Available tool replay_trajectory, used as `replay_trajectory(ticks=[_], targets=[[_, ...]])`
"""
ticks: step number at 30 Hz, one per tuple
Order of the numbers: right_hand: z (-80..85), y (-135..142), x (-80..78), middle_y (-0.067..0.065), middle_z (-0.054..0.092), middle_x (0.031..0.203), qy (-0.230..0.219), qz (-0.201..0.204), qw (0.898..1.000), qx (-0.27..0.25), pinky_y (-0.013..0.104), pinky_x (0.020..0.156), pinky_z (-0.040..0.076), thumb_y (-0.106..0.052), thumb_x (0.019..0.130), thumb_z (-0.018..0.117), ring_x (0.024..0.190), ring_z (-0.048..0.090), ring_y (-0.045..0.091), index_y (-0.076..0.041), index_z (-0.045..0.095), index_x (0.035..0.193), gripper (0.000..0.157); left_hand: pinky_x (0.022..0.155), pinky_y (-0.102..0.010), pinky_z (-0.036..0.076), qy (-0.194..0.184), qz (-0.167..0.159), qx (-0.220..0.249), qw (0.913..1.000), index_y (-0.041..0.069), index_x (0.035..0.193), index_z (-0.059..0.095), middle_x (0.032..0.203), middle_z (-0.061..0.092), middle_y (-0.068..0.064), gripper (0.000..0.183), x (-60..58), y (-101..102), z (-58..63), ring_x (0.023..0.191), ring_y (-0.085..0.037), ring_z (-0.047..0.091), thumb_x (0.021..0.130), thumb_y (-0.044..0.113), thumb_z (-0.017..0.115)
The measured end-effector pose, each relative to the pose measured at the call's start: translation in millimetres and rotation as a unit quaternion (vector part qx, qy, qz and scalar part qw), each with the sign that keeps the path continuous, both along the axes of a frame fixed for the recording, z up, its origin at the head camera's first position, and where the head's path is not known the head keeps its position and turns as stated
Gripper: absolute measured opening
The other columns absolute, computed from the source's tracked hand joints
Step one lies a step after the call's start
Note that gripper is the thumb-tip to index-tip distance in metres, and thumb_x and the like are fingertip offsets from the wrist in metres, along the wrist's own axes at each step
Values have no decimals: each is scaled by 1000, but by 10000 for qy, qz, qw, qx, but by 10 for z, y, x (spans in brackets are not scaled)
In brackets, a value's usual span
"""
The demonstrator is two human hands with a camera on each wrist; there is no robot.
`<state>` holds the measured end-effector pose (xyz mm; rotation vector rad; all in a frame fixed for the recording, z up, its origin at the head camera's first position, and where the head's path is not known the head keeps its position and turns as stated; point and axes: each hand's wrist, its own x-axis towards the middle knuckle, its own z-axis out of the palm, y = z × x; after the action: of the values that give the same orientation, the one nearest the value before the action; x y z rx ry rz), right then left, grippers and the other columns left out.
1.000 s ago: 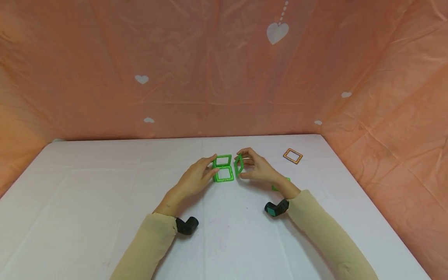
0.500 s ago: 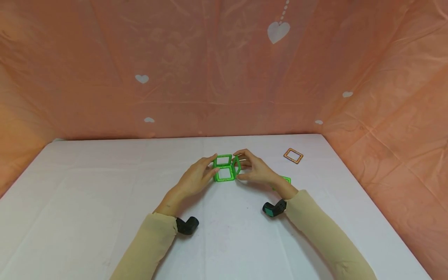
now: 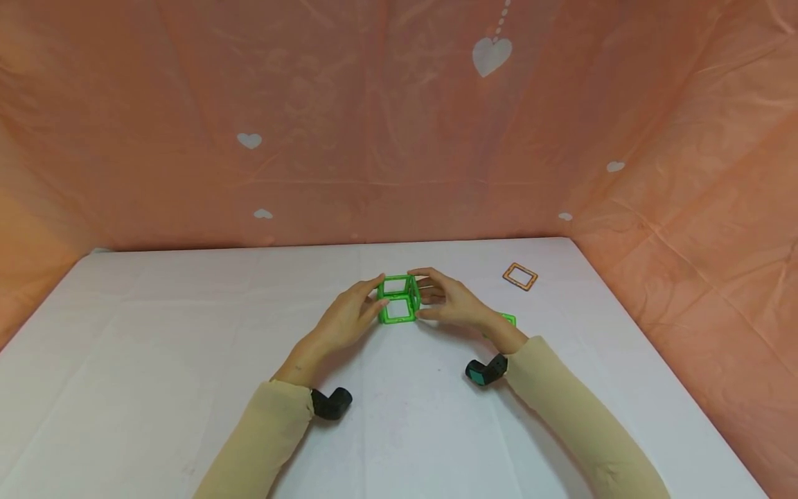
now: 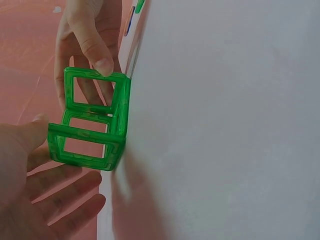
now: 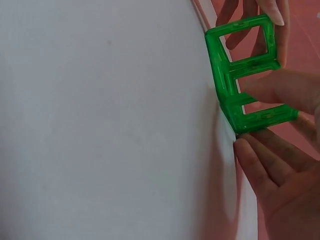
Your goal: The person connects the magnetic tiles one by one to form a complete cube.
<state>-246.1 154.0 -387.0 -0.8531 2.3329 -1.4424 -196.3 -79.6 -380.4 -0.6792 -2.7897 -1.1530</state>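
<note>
Green square-framed magnetic tiles (image 3: 397,297) stand joined as an open box near the middle of the table. My left hand (image 3: 346,315) pinches the box's left wall between thumb and fingers. At the opposite side, my right hand (image 3: 455,301) holds the upright right-hand tile (image 3: 416,296), which meets the rest of the box. The left wrist view shows the box (image 4: 87,133) with window-like openings and one side open. In the right wrist view the thumb lies across the green frames (image 5: 253,65), with the other fingers beneath them.
An orange tile frame (image 3: 520,276) lies flat at the back right of the white table (image 3: 187,333). Another green tile (image 3: 510,319) is partly hidden behind my right forearm. Orange cloth (image 3: 312,138) hangs along the back and sides.
My right hand has moved left with its green tile, from a gap beside the box to against its right side. The left hand has stayed in place.
</note>
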Motion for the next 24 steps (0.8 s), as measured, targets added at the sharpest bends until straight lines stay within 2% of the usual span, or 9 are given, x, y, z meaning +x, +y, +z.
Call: replay_trajectory(ticks=[7,12,24], targets=[[3,-5,14,21,55,133,-50,-105,9998,182,41,103,45,-14,90,67,123,55,32,-6,36,147,65,92,-45,50,10,-19,195,9998,-3,144,38,128,56,-24,52,-9,1,-12,103,-32,63,99,18,54],[6,14,43,21,52,137,-13,-171,9995,263,45,104,44,-17,94,62,125,53,33,-5,32,149,64,92,-47,50,-144,23,260,9996,-3,144,38,129,55,-24,52,-1,3,-14,104,-33,63,99,19,53],[30,47,79,14,58,130,134,-565,9975,402,46,98,48,-24,92,65,116,60,29,-11,46,141,54,92,-48,50,-90,102,530,9985,-2,142,41,129,55,-23,50,3,2,-34,106,-35,62,99,20,54]])
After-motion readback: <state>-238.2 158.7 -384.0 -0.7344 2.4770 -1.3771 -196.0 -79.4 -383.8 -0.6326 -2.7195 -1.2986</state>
